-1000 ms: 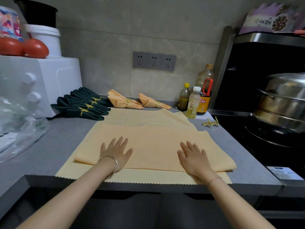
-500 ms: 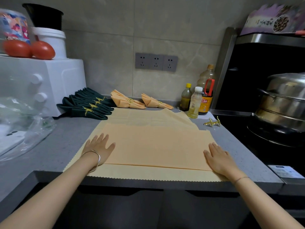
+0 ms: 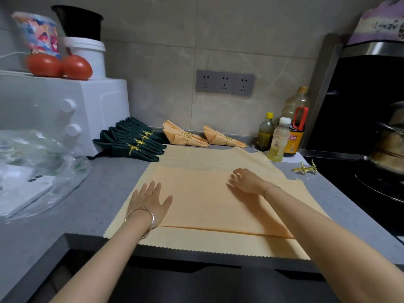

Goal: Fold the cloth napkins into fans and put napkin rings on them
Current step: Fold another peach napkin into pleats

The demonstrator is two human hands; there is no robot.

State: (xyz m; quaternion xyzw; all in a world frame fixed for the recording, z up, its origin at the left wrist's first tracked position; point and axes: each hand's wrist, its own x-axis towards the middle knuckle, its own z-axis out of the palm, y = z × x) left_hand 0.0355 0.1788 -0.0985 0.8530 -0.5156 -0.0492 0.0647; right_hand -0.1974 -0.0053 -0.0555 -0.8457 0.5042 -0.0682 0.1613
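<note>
A peach cloth napkin [image 3: 209, 202] lies spread on the grey counter [image 3: 91, 197], with one wide fold laid over its near part. My left hand [image 3: 150, 202] rests flat on the fold's left end, fingers straight. My right hand [image 3: 244, 180] lies on the cloth near its far middle, fingers lightly bent and holding nothing. Gold napkin rings [image 3: 305, 169] sit loose on the counter at the right. At the back lie several finished dark green fans [image 3: 133, 145] and two peach fans [image 3: 185, 137], [image 3: 223, 138], each with a gold ring.
A white appliance [image 3: 65, 110] with tomatoes and tubs on top stands at the left, a clear plastic bag [image 3: 37, 169] in front of it. Three bottles [image 3: 279, 138] stand at the back right. A black stove [image 3: 371, 184] with a steel pot borders the counter's right side.
My right hand has moved from the fold's near right end up and left to the far middle of the cloth. My left hand has shifted slightly right along the fold.
</note>
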